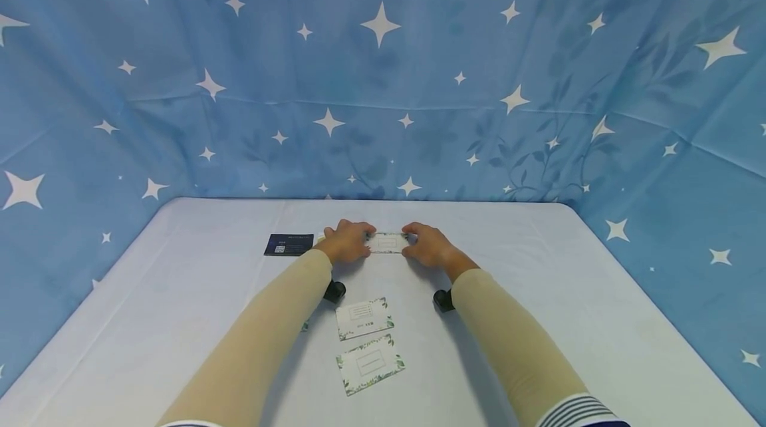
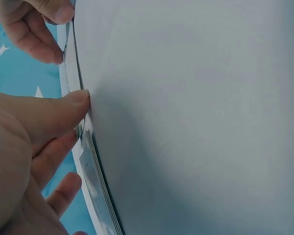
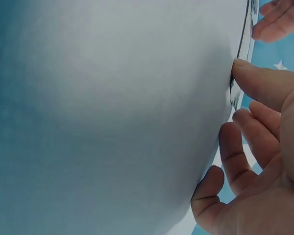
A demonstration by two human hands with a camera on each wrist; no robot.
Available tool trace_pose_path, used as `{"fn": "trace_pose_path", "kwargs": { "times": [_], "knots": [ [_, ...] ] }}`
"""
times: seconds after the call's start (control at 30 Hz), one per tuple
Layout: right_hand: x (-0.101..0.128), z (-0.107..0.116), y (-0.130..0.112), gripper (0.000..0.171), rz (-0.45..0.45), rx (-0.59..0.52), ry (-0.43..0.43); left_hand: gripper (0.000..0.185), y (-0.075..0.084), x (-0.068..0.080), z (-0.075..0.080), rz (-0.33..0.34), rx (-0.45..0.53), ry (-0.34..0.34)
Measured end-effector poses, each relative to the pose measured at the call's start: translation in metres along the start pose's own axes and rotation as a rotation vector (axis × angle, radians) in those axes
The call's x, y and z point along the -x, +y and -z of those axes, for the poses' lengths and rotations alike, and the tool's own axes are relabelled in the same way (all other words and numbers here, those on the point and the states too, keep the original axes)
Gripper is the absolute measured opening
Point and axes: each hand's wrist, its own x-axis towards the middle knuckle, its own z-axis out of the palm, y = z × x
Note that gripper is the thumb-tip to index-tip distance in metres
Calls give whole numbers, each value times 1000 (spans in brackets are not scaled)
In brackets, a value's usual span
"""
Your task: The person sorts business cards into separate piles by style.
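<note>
A white card with a green leafy border [image 1: 387,243] lies flat toward the far side of the table. My left hand [image 1: 347,241] pinches its left end between thumb and fingers, and my right hand [image 1: 427,245] does likewise at its right end. Both thumbs are on the near edge, as the left thumb [image 2: 76,100] and right thumb [image 3: 255,81] show in the wrist views. Beside my left hand is a dark blue card [image 1: 290,245] with a small square code. A thin layered stack [image 2: 100,191] lies under the left fingers' side in the left wrist view.
Two more leafy-bordered cards, one printed with text [image 1: 364,318] and one with a framed box [image 1: 370,364], lie nearer on the white table [image 1: 503,227]. A green card corner [image 1: 305,326] peeks from behind the left sleeve. A blue starred curtain [image 1: 383,81] hangs behind.
</note>
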Motion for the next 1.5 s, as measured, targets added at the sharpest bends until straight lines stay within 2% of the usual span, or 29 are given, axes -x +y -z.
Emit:
{"fn": "trace_pose_path", "kwargs": {
  "times": [0.37, 0.6, 0.93, 1.17, 1.37, 1.5],
  "knots": [
    [2, -2, 0, 54, 0, -13, 26, 55, 2, 3, 1, 19, 45, 23],
    [10, -6, 6, 58, 1, -81, 28, 57, -8, 14, -1, -20, 47, 28],
    [37, -6, 2, 63, 103, -44, -55, 66, -19, 55, 3, -80, 69, 24],
    [67, -11, -8, 64, 160, -89, -112, 64, -23, 89, 0, -166, 64, 32],
    [87, -19, -14, 62, 226, -91, -162, 64, -21, 118, -8, -152, 88, -2],
    [96, -24, -19, 62, 266, -72, -195, 62, -21, 131, -15, -171, 110, -17]
  ]
}}
